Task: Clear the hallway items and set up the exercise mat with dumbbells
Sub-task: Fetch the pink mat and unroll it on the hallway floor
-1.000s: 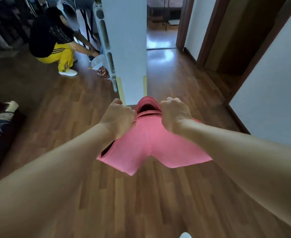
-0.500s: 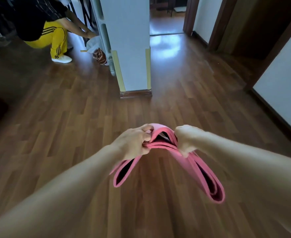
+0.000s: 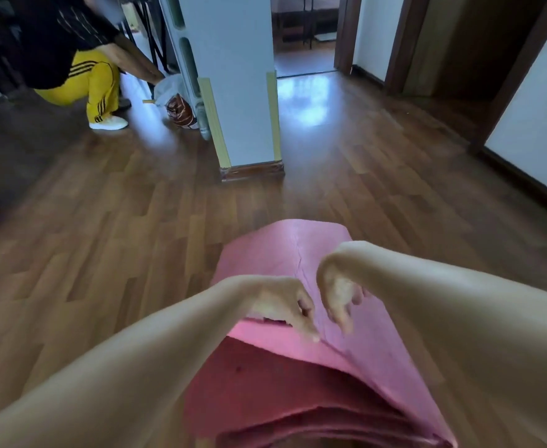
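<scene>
A pink exercise mat (image 3: 281, 250) lies partly unfolded on the wooden floor (image 3: 120, 237) right below me. Its far panel is flat and its near layers are lifted and folded toward me. My left hand (image 3: 285, 305) hangs over the mat's middle fold with fingers pointing down, the tips touching the edge of the upper layer. Just to its right, my right hand (image 3: 340, 295) hovers with loosely curled fingers and holds nothing. No dumbbells are in view.
A white wall end (image 3: 233, 92) with yellow corner strips stands ahead. At the back left a person in yellow trousers (image 3: 81, 82) crouches by a bag (image 3: 178, 108). A white wall (image 3: 540, 124) and dark doorways line the right side.
Both hands gripped the folded mat in the air before. It has since dropped to the floor and opened out, and both hands have let go of their grip.
</scene>
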